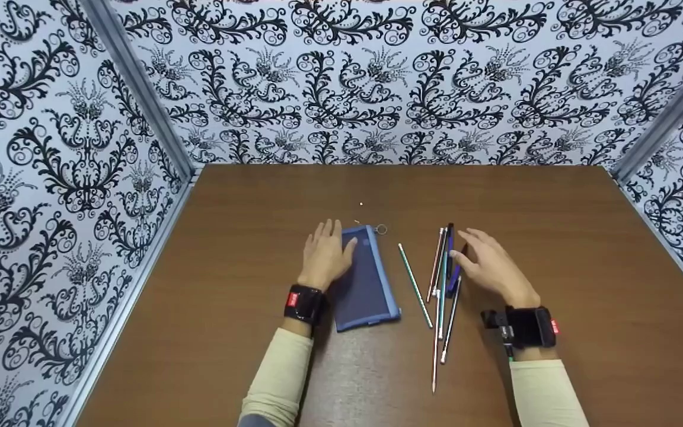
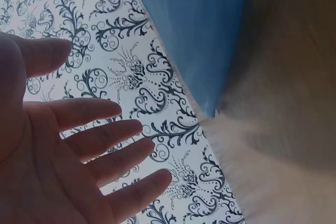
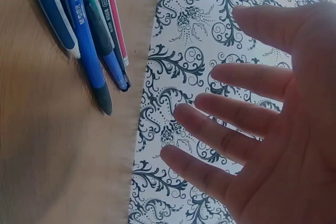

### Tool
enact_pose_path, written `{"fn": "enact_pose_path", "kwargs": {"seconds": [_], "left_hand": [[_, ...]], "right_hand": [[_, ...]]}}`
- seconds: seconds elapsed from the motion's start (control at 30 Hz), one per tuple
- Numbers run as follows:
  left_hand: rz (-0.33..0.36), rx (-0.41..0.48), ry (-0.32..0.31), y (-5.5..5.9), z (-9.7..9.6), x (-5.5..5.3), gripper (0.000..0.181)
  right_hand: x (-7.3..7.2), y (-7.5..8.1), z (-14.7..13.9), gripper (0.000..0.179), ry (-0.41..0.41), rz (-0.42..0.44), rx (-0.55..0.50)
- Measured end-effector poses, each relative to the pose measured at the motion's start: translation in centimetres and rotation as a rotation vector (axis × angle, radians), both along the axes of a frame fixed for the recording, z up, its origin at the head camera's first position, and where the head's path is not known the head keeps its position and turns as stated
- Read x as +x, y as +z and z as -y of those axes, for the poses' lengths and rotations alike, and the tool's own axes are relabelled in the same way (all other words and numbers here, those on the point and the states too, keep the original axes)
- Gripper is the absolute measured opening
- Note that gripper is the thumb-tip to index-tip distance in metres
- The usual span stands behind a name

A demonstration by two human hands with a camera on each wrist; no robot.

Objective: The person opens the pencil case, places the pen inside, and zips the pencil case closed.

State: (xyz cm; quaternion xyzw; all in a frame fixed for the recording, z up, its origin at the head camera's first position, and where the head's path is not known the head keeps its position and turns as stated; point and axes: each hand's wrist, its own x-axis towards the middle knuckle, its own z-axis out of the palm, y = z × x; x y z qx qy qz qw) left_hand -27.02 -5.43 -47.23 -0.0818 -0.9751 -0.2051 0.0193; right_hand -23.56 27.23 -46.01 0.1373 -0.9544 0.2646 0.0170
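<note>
A flat blue zip pencil pouch with mesh sides and a small ring at its top corner lies on the table. Over its left edge is my left hand, fingers spread and straight, holding nothing. Right of the pouch, several pencils and blue pens lie in a loose bunch. One green pencil lies apart, nearer the pouch. My right hand hovers beside the pens' right side with relaxed fingers and an empty palm. The right wrist view shows blue pens left of that hand.
The brown wooden table is bounded at the back and sides by panels with black scroll patterns. Metal profiles run along the corners. A tiny white speck lies behind the pouch.
</note>
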Motion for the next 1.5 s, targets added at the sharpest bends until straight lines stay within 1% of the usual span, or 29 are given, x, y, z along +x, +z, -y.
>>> {"fn": "enact_pose_path", "kwargs": {"seconds": [0.27, 0.4, 0.5, 0.7, 0.93, 1.03, 1.17, 1.4, 1.5], "left_hand": [[-0.012, -0.031, 0.01, -0.1, -1.3, 0.5, 0.067], [-0.055, -0.039, 0.008, -0.1, -2.0, 1.0, 0.067], [-0.079, -0.057, 0.01, -0.3, -2.5, 1.3, 0.067], [-0.048, -0.096, 0.004, -0.5, -3.4, 1.6, 0.072], [-0.025, -0.126, -0.002, -0.6, -4.5, 2.3, 0.076], [-0.012, -0.148, 0.009, -0.7, -5.0, 2.6, 0.077], [0.003, -0.188, 0.035, -0.8, -5.7, 2.9, 0.079], [-0.027, -0.272, 0.077, -1.0, -6.7, 3.4, 0.081], [-0.013, -0.286, 0.084, -1.0, -7.0, 3.5, 0.083]], "right_hand": [[0.1, -0.2, 0.4, 0.048, 0.015, -0.047, -0.011], [0.0, -0.4, 0.5, 0.043, 0.028, -0.072, -0.026], [-0.2, -0.5, 0.6, 0.042, 0.031, -0.078, -0.018], [-0.1, -0.4, 0.9, 0.043, 0.036, -0.078, -0.004], [-0.1, -0.6, 1.1, 0.038, 0.054, -0.118, -0.007], [0.0, -0.7, 1.1, 0.037, 0.052, -0.13, 0.001], [0.0, -0.6, 1.2, 0.036, 0.049, -0.124, 0.007], [0.1, -0.7, 1.3, 0.037, 0.039, -0.106, -0.002], [0.1, -0.8, 1.3, 0.036, 0.035, -0.116, 0.006]]}}
